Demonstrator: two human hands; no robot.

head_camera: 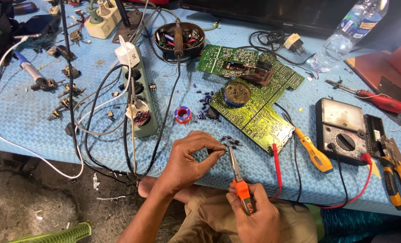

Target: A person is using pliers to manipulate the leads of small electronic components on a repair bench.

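Observation:
My right hand (254,216) grips the orange handles of thin needle-nose pliers (236,173), whose tips reach up to a small dark component (225,150). My left hand (189,157) pinches that same component between thumb and fingertips, just above the blue mat's front edge. More small dark components (232,140) lie loose on the mat right behind my fingers. A green circuit board (254,108) lies just beyond, with a round tin (236,93) resting on it.
A green power strip (142,96) with tangled cables sits left. A red-blue solder spool (182,114), a soldering iron (179,40) over a black bowl, a multimeter (342,128) with red probe (276,162), a yellow screwdriver (315,153), orange pliers (400,180) and a water bottle (349,31) surround the board.

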